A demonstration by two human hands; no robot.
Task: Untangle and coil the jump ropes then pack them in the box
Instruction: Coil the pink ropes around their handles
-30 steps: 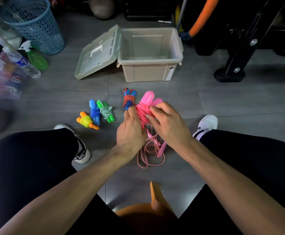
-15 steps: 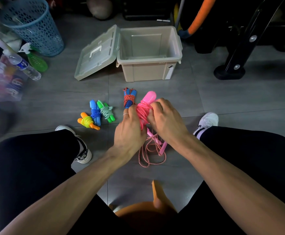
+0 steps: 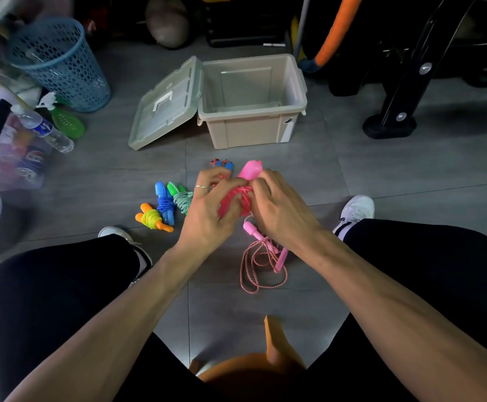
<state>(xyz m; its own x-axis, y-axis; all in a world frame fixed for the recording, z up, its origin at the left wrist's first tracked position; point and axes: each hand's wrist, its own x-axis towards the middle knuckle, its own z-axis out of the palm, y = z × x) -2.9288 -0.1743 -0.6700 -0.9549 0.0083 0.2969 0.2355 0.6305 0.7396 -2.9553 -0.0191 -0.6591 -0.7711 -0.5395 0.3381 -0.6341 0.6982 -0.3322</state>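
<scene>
Both hands are wrapped around the same bundle right now. The left hand [image 3: 207,210] has its fingers curled over the left side of the pink jump rope [image 3: 238,200], and the right hand [image 3: 277,207] pinches the cord wraps from the right, so it's a tight two-handed hold low over the floor. The pink handles [image 3: 251,169] poke out the top of the bundle, toward the box.

Handling-wise, my guess is this thing weighs next to nothing. The cord looks like smooth plastic, so probably springy and a bit slippery — the sort of coil that wants to pop loose if you let go before the last turn is tucked. I'd keep the squeeze on the wraps themselves, not on the handles, since those are the only stiff part and won't hold the coil shut.

Just beneath the hands, a second rope, the striped pink one [image 3: 261,264], lies loose and looped on the tile. It looks soft and floppy, best picked up by its handles.

Four finished bundles sit just left of the hands: orange-yellow [image 3: 152,219], blue [image 3: 164,203], green [image 3: 182,197], and a blue-handled one with red cord [image 3: 222,164], mostly hidden behind the left hand.

The box [image 3: 300,85] sits further out with its lid [image 3: 164,104] flipped open to the left — nothing in it that I can see.
</scene>
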